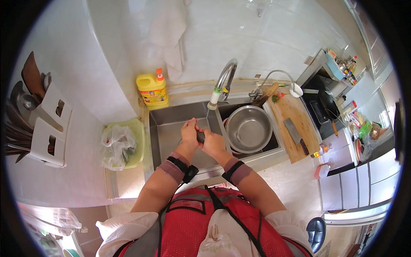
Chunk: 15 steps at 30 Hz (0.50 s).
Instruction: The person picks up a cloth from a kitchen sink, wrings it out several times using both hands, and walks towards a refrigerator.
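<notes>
Both hands are over the left basin of a steel sink (pixel 167 128). My left hand (pixel 190 131) and my right hand (pixel 212 141) meet around a small dark object (pixel 200 137), too covered by the fingers to name. Just beyond them the chrome faucet (pixel 228 72) curves down, with a white and green filter nozzle (pixel 213 100) at its end. To the right, a round stainless steel bowl (pixel 249 129) sits over the second basin. A cleaver (pixel 292 131) with a dark handle lies on a wooden cutting board (pixel 281 112) beside it.
Left of the sink, a green plastic basket (pixel 139 141) holds a clear plastic bag (pixel 118 144). A yellow pump jug (pixel 153 91) stands at the sink's back left corner. Wall holders (pixel 48 141) with utensils are at far left. A wok (pixel 327 102) rests on the stove at right.
</notes>
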Available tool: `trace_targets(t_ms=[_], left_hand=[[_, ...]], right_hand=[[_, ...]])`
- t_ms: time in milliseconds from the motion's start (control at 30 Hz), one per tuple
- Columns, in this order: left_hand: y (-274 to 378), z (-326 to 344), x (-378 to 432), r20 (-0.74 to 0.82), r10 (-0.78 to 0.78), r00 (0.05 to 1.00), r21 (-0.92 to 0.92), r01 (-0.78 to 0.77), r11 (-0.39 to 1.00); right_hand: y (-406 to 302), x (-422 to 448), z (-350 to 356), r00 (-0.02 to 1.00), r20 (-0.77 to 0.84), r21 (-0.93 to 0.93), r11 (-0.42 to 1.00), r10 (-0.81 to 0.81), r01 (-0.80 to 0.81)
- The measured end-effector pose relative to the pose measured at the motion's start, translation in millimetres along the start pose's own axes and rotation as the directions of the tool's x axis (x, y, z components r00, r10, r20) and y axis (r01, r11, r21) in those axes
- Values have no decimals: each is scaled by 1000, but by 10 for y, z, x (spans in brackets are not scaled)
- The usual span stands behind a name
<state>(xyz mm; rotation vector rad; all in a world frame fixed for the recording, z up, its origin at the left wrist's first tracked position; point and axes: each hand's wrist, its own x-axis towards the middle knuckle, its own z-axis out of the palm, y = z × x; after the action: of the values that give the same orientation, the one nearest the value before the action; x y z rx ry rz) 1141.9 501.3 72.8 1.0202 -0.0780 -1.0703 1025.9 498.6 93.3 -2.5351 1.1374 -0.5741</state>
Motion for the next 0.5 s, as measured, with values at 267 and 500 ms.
trace_targets(t_ms=[267,500], left_hand=[[-239,92,-153,240,-663,709,234,620,749],[-283,-337,191,294,-609,736,219,569,793]], right_hand=[[477,-120,-86,995,-99,-350,936,-2,-33],[157,-352,-400,874,429,752,446,227,-485]])
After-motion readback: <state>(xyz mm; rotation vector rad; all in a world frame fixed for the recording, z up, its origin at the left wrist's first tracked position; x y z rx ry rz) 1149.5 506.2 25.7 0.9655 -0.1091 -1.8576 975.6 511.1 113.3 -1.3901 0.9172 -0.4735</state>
